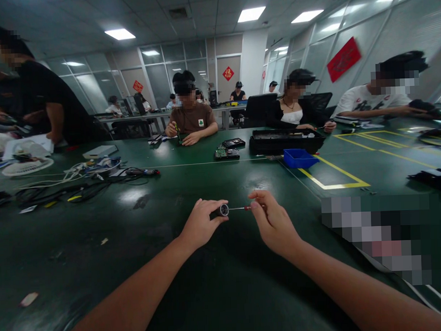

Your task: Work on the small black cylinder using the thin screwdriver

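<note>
My left hand (202,221) grips a short dark cylinder (222,211) between thumb and fingers. Its round end, with a pale metallic rim and a dark inside, faces toward me and to the right; its exact kind I cannot make out. In my right hand (275,221) is a slim screwdriver (240,208) with a red handle, pinched by thumb and fingers. The screwdriver's thin metal shaft points left, and its tip meets the cylinder's rimmed end. Both hands are just above the green tabletop (225,291). Most of the screwdriver's handle is hidden by my right fingers.
A blue bin (300,158) and a long black casing (286,142) lie ahead, beside hard drives (229,149). Tangled cables (80,187) spread at left. A blurred-out object (377,239) lies at right. Co-workers sit across the table; a person (62,94) leans over at far left.
</note>
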Demonstrator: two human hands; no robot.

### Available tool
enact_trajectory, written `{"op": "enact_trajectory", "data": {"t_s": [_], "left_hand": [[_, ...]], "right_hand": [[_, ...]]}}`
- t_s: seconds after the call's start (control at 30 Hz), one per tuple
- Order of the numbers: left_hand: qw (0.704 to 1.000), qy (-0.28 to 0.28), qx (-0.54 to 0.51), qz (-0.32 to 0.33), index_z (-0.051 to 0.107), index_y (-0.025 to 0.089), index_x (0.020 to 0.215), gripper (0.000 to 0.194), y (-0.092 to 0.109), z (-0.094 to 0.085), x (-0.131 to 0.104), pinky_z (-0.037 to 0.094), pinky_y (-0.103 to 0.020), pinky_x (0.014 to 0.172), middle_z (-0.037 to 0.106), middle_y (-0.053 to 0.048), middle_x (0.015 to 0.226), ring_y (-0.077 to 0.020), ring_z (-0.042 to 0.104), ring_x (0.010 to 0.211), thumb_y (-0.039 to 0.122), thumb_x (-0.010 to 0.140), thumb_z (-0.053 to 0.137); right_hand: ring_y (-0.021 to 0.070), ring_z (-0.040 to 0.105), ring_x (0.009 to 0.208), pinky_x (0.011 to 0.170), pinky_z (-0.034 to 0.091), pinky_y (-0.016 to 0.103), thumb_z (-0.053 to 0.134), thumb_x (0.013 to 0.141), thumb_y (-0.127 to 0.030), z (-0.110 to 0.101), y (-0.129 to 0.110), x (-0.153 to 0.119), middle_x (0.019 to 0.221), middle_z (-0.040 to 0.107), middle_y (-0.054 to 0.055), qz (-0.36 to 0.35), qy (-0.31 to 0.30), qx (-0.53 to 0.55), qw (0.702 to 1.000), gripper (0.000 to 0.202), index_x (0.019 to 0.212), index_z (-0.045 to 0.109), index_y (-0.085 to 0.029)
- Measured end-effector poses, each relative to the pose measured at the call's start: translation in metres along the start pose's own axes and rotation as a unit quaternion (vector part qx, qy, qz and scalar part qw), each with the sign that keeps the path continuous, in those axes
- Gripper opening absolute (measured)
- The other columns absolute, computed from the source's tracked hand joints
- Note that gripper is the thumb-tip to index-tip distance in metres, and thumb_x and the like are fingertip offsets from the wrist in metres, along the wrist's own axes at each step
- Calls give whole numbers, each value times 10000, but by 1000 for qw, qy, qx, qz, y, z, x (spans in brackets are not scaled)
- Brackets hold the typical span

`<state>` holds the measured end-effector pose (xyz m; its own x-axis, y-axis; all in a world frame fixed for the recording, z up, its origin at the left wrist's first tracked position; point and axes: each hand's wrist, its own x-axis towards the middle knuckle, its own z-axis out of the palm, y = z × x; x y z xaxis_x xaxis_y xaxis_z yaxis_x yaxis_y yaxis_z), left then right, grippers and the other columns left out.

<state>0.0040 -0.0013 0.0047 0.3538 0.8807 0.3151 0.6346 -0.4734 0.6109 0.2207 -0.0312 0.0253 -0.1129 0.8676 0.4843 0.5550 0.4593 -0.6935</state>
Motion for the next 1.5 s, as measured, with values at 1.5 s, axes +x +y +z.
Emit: {"op": "enact_trajectory", "data": {"t_s": [1.5], "left_hand": [[1000,-16,3,-24,629,294,1256,394,-7,-5,3,331,-554,1129,665,-37,1209,-258,581,1156,266,869,697]], "right_hand": [[199,623,760,735,492,364,484,981,-454,1,16,8,803,650,33,93,61,152,982,266,941,592,-214]]}}
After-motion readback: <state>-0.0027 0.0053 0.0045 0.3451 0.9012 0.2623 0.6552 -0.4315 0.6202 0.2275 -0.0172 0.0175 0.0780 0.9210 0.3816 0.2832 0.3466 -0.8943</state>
